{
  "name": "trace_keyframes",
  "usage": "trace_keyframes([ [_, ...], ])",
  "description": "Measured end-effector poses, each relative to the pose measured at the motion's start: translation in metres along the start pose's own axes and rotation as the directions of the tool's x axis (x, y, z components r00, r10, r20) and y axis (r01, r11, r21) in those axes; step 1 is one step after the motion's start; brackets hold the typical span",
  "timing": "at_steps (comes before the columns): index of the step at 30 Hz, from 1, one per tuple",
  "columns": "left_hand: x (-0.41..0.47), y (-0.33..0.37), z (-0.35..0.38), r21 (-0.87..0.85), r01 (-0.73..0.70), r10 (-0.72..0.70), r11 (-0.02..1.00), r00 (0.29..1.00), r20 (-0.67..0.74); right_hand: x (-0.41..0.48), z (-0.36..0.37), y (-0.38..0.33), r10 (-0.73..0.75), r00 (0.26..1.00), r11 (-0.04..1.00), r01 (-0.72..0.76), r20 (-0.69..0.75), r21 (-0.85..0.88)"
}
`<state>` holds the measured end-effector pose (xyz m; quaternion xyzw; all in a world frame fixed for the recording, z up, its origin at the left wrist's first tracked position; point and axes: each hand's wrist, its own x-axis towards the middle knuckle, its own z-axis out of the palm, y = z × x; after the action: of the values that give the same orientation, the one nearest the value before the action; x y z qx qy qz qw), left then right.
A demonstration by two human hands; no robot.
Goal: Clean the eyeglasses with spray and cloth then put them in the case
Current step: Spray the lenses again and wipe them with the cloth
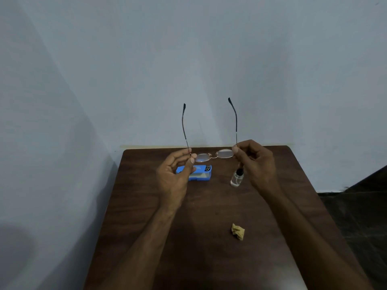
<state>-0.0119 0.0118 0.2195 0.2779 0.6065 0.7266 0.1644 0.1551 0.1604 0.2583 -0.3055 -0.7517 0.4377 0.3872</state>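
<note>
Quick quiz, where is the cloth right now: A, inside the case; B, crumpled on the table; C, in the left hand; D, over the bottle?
B: the cloth lies crumpled on the table, while the left hand and right hand pinch the glasses.

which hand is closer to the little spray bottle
Right. The right hand pinches the eyeglasses just above the spray bottle; the left hand pinches their other end, farther off, over the blue case.
</note>
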Motion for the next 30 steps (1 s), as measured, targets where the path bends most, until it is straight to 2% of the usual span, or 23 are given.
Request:
trace_keyframes([
  [4,-0.005,-0.012,0.005,0.016,0.075,-0.073,0.997,0.993,-0.094,-0.01,0.007,0.009,-0.139,0.99,0.988,0.136,-0.038,-0.068],
  [6,-0.006,-0.018,0.007,0.004,0.11,-0.109,0.994,0.987,-0.117,-0.013,0.01,0.015,-0.161,0.985,0.983,0.154,-0.062,-0.103],
  [15,-0.006,-0.036,0.019,0.007,0.227,-0.223,0.974,0.963,-0.154,-0.018,0.012,0.046,-0.061,0.994,0.998,0.059,-0.089,-0.023],
  [19,-0.006,-0.041,0.027,-0.001,0.234,-0.23,0.972,0.957,-0.179,-0.013,0.007,0.062,-0.079,0.996,0.996,0.077,-0.038,-0.052],
  [23,-0.003,-0.044,0.034,0.042,0.234,-0.221,0.971,0.953,-0.208,-0.002,-0.007,0.094,0.019,0.996,0.997,-0.026,-0.087,-0.079],
  [26,-0.001,-0.045,0.04,0.055,0.225,-0.206,0.973,0.949,-0.238,0.001,-0.017,0.142,0.131,0.978,0.967,-0.163,-0.164,-0.198],
  [30,-0.001,-0.043,0.047,0.064,0.213,-0.188,0.975,0.943,-0.274,-0.006,-0.009,0.195,0.284,0.957,0.902,-0.289,-0.063,-0.32],
])
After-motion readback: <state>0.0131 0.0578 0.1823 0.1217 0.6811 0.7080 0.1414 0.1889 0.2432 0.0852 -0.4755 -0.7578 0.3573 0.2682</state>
